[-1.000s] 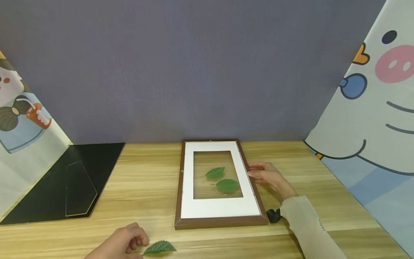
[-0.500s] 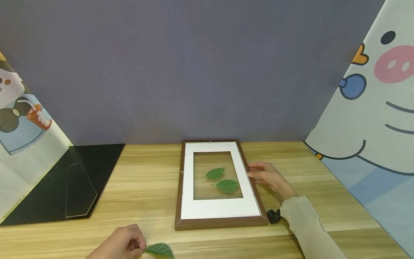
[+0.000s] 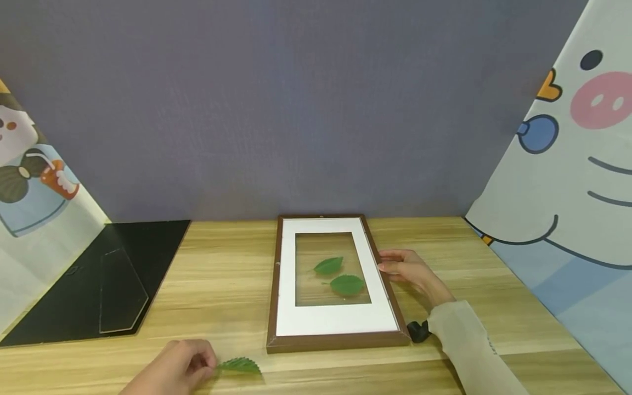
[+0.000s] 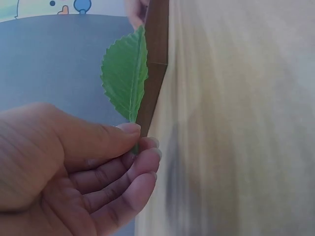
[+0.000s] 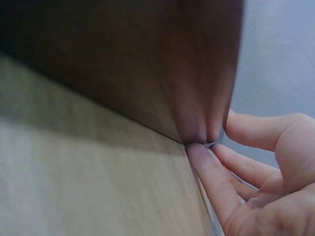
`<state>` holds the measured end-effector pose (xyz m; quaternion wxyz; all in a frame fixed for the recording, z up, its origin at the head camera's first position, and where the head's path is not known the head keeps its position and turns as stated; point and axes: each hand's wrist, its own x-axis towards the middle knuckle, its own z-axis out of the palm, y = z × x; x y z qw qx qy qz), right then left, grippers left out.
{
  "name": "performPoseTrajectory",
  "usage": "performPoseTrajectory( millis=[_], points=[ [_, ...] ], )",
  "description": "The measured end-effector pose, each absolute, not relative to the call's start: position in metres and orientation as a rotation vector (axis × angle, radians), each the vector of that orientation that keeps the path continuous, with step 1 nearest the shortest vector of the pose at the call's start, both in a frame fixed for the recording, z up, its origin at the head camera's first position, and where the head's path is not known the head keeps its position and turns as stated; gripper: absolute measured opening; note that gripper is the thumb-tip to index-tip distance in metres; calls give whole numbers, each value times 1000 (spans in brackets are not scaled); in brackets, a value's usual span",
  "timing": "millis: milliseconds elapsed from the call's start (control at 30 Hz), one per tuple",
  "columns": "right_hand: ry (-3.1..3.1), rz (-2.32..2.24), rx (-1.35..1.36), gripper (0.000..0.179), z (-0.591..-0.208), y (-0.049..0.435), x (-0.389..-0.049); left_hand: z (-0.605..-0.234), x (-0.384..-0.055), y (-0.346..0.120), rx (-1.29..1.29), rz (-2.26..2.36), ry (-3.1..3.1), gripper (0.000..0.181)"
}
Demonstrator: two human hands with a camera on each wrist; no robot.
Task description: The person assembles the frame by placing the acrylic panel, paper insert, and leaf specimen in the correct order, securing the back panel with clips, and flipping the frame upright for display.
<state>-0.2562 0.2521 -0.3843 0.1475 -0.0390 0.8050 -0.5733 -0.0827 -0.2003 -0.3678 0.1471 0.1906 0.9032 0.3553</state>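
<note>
From my distant seat I see the left hand (image 3: pixel 180 362) pinching a leaf (image 3: pixel 241 365) by its stem, thumb against curled fingers; the green blade is pointed and saw-toothed, apart from the frame (image 3: pixel 340 342), off its near left corner. The right hand (image 3: pixel 410 270) is loosely extended, its fairly straight fingertips touching the frame's smooth brown side. Inside, a flat white mat (image 3: pixel 336 320) surrounds a rectangular opening where two leaves (image 3: pixel 347 285) lie. My far left shows a black board (image 3: pixel 158 247) on the streaky wood-grain table (image 3: pixel 222 274)
</note>
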Motion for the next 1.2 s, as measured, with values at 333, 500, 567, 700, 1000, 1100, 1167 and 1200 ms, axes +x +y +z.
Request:
performPoseTrajectory(
  millis=[333, 500, 567, 700, 1000, 1100, 1167, 1200],
  points=[
    [2309, -1655, -97, 56, -384, 252, -256, -358, -86, -202, 612, 980, 2727, 14],
    [2314, -1658, -96, 55, -384, 252, -256, -357, -89, -199, 635, 999, 2769, 12],
    [2312, -1659, -97, 55, -385, 252, -256, -356, -90, -198, 618, 1001, 2784, 10],
    [2308, -1659, -97, 56, -385, 252, -256, -356, -92, -194, 618, 983, 2852, 10],
    [2326, -1645, -76, 56, -384, 252, -257, -350, -94, -185, 581, 963, 2935, 11],
    [2322, -1648, -77, 56, -385, 252, -257, -348, -94, -182, 581, 968, 2945, 11],
    [2323, -1647, -77, 56, -385, 252, -257, -347, -95, -181, 599, 974, 2950, 11],
    [2323, -1647, -75, 56, -385, 252, -257, -346, -96, -180, 594, 978, 2948, 10]
  ],
)
